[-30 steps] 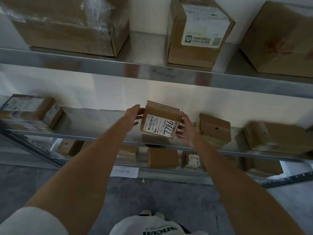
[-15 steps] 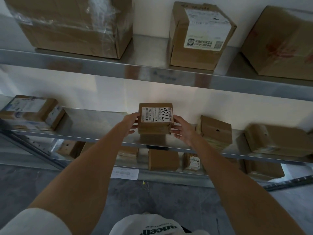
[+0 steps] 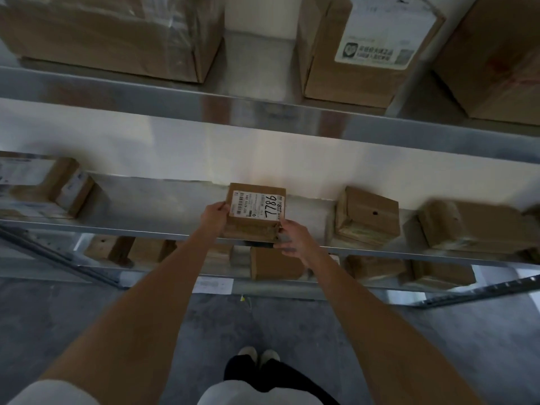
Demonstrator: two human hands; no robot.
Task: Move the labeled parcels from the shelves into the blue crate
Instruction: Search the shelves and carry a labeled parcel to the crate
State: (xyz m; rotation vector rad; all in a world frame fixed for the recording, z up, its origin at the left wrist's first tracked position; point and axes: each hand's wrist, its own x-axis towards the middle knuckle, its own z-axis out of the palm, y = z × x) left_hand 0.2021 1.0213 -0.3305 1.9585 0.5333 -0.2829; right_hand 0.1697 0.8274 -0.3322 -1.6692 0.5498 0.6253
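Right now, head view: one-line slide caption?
Both bare hands, left hand and right hand, hold a small brown cardboard parcel with white handwritten-number label over the middle steel shelf.

dim, soft focus (edges blurred)

The small brown cardboard parcel (image 3: 254, 213) looks matt, its white paper label (image 3: 258, 205) smooth. The silver metal shelf (image 3: 163, 200) shines. Glossy clear plastic film wraps the large cardboard box (image 3: 111, 33).
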